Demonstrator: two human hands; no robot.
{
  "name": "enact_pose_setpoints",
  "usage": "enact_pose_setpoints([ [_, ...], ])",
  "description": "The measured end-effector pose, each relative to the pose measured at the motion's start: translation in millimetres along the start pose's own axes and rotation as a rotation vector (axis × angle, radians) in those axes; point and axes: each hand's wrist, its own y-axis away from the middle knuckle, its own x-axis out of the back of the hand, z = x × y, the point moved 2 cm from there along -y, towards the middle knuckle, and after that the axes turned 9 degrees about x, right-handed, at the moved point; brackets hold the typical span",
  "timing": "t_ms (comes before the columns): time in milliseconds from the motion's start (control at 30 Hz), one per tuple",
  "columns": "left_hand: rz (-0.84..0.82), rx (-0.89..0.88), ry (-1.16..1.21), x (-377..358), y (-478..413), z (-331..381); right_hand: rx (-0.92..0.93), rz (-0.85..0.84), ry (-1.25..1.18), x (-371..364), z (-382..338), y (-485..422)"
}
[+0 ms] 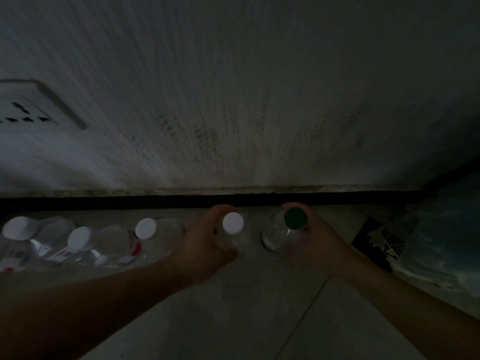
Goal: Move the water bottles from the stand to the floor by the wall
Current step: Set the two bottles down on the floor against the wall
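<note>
The scene is dim. My left hand (201, 242) is wrapped around a clear white-capped bottle (233, 224) held upright close to the wall's dark skirting. My right hand (315, 240) grips a clear green-capped bottle (295, 218) just to its right. Whether either bottle's base touches the floor is hidden by the hands. To the left, three more clear bottles with white caps and red-and-white labels stand in a row along the wall: the nearest bottle (146, 228), the middle bottle (79, 239) and the far-left bottle (18, 228). The stand is out of view.
A pale wall (246, 100) fills the upper frame, with a white socket plate (28, 107) at the left. A black skirting strip (155, 201) runs along its foot. Grey tiled floor (233, 320) lies below. A dark patterned object (389, 242) stands at the right.
</note>
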Motion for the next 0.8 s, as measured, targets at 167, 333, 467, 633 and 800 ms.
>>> enact_pose_setpoints([
  [167, -0.014, 0.018, 0.024, 2.0, 1.4, 0.0, 0.006, 0.026, 0.015, 2.6, 2.3, 1.0],
  [333, -0.031, -0.002, 0.016, 7.9, 9.6, 13.3, 0.005, -0.004, 0.003, 7.1, -10.9, 5.3],
  [467, 0.020, -0.057, 0.027, 14.2, 17.7, 29.5, 0.061, 0.033, -0.012, 15.0, -23.2, 10.0],
  [633, 0.088, -0.145, 0.064, 30.4, 26.8, 45.5, 0.154, 0.057, 0.064, 29.2, -61.3, 8.0],
  [800, 0.129, -0.186, 0.076, 66.8, 42.1, 54.7, 0.264, 0.044, 0.081, 26.3, -115.3, 5.3],
])
